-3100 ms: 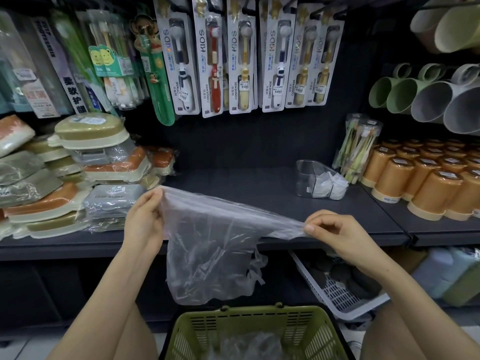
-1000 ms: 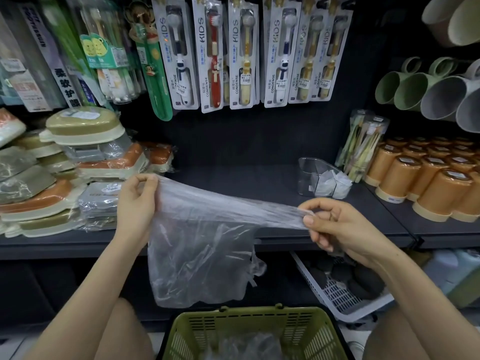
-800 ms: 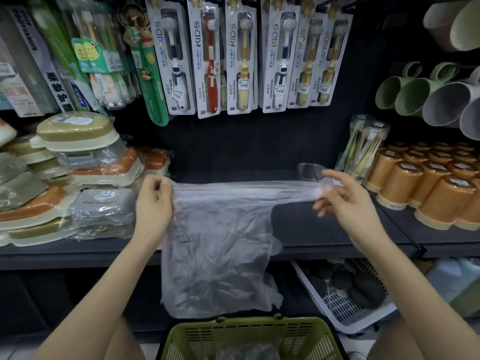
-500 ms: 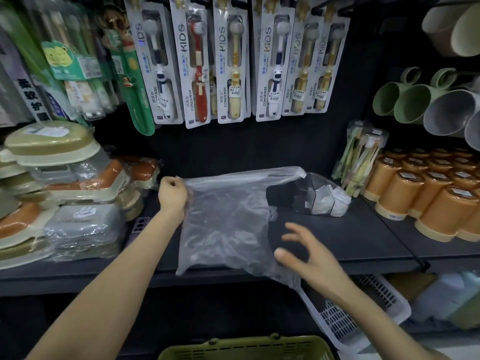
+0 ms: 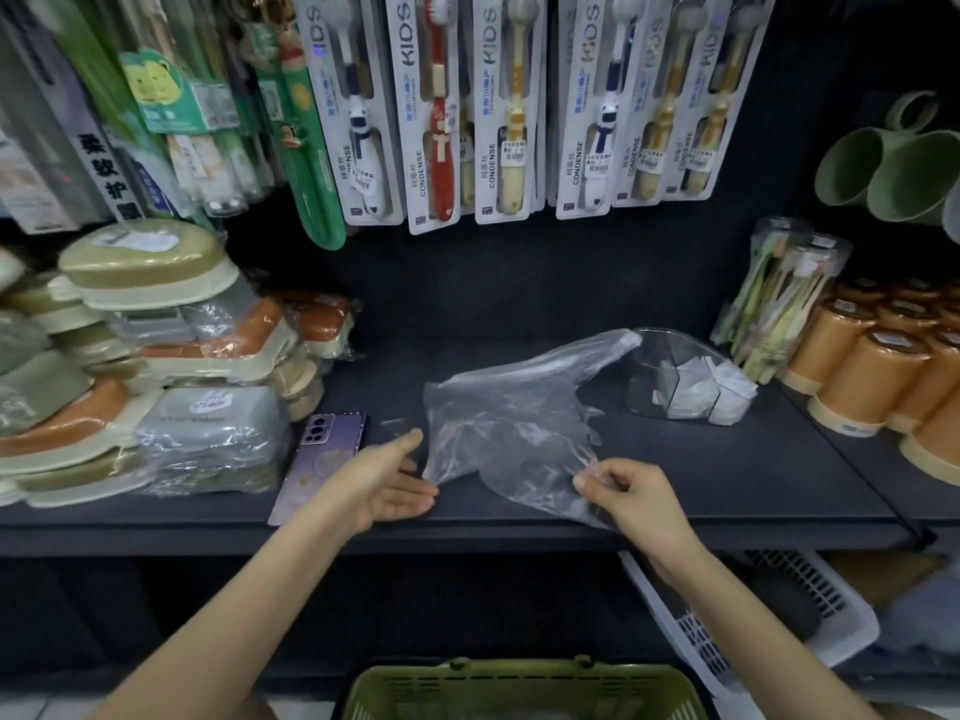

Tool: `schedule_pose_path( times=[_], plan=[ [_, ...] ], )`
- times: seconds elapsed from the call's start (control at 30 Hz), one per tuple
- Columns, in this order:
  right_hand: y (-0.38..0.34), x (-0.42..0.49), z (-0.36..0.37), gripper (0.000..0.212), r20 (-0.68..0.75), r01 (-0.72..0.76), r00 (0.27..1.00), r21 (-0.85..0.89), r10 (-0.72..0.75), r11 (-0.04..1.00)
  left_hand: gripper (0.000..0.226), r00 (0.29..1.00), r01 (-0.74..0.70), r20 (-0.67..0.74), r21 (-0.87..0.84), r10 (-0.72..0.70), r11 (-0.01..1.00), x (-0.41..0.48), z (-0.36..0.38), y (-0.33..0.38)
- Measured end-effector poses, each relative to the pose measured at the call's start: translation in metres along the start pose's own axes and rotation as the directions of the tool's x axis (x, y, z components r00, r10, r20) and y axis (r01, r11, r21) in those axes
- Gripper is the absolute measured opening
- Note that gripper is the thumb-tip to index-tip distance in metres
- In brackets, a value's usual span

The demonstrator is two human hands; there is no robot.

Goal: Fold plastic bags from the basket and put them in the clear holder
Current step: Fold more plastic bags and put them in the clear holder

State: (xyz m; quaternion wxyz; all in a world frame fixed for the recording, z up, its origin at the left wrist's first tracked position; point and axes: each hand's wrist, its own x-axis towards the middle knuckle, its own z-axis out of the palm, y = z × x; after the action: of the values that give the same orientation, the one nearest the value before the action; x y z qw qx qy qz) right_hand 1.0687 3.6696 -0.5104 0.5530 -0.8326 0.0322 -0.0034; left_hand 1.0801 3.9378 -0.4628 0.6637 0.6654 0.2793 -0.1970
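Pinching the near edge of the plastic bag (image 5: pixel 509 423) between thumb and fingertips of the right hand (image 5: pixel 631 498), likely to draw the thin film taut and flat against the dark shelf (image 5: pixel 727 475) before any crease goes in. Keeping the left hand (image 5: pixel 387 483) released, fingers straight and palm turned inward, at the bag's near left corner; touching or just beside it, hard to say through clear film. Probably poised to smooth or catch that side. Lying spread over the middle of the shelf, unfolded as yet, with one handle trailing far and right up to the rim of the clear holder (image 5: pixel 680 376). Standing the holder close by on the right, presumably for a short reach with each finished packet; a few white folded packets (image 5: pixel 719 394) inside already. Leaving the green basket (image 5: pixel 519 688) low at the near edge, handy for the next bag. Minding the purple phone (image 5: pixel 324 449) just left of the left hand.
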Motion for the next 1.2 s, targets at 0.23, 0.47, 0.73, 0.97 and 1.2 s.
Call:
schedule_pose_path(
  times=[0.23, 0.47, 0.73, 0.97, 1.2],
  plan=[
    [-0.008, -0.007, -0.010, 0.003, 0.033, -0.002, 0.999, 0.095, -0.001, 0.995, 0.014, 0.999, -0.053, -0.009, -0.223, 0.052, 0.973, -0.004, 0.010, -0.014],
    [-0.009, -0.005, -0.049, 0.020, 0.078, 0.012, 0.997, 0.101, -0.020, 0.995, 0.020, 0.991, -0.124, -0.084, -0.257, 0.106, 0.958, 0.000, 0.001, -0.009],
    [-0.004, -0.001, -0.064, 0.025, 0.050, 0.032, 0.998, 0.070, -0.035, 0.997, 0.025, 0.962, -0.211, -0.216, -0.216, 0.164, 0.953, 0.007, -0.006, -0.010],
    [0.003, -0.010, -0.065, 0.029, 0.015, 0.053, 0.998, 0.103, -0.055, 0.993, 0.019, 0.971, -0.193, -0.167, -0.136, 0.169, 0.972, 0.001, -0.002, -0.015],
    [0.006, -0.017, -0.083, 0.028, 0.001, 0.026, 1.000, 0.156, -0.026, 0.987, 0.013, 0.986, -0.119, -0.149, -0.360, 0.068, 0.925, 0.002, -0.011, -0.013]
  ],
)
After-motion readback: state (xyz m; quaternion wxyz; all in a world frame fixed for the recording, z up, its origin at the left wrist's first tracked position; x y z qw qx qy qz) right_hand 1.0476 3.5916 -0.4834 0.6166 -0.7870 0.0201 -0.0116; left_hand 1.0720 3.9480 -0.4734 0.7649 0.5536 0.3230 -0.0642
